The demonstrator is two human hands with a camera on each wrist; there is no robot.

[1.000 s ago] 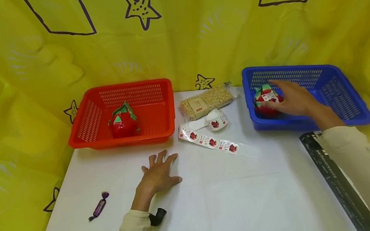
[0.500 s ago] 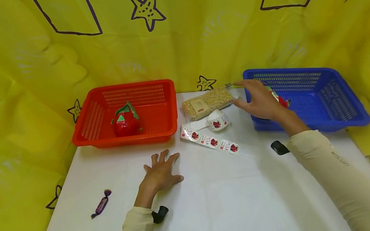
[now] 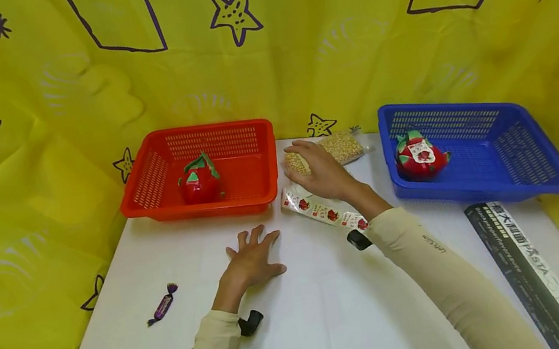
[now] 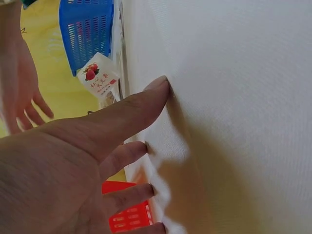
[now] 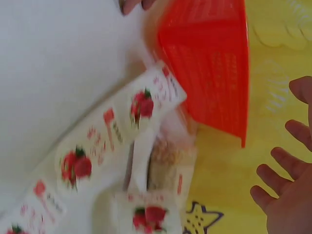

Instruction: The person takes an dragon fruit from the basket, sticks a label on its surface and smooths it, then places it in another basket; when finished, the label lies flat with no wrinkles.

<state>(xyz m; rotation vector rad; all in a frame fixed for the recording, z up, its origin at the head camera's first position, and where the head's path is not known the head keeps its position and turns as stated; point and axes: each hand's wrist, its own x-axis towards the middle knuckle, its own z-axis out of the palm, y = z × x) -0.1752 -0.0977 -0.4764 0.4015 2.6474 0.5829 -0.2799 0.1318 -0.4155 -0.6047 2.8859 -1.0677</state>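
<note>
My left hand (image 3: 252,262) rests on the white table with its fingers spread and fingertips touching the cloth; nothing is in it. My right hand (image 3: 321,172) hovers above the strip of dragon fruit stickers (image 3: 322,212) and the bag of yellow kernels (image 3: 342,147), fingers loosely bent and holding nothing. In the right wrist view its fingers stand apart from the sticker strip (image 5: 112,129). A red dragon fruit (image 3: 200,183) lies in the red basket (image 3: 255,197). Another dragon fruit (image 3: 422,157), bearing a white sticker, sits in the blue basket (image 3: 484,190).
A purple wrapped candy (image 3: 163,305) lies on the left of the table (image 3: 313,331). Along the right side is a long black and white pasta box (image 3: 530,274). A yellow curtain (image 3: 293,60) hangs behind the baskets.
My right hand has moved left, from the dragon fruit in the blue basket to over the stickers and kernel bag. My left hand has stayed in place on the table.
</note>
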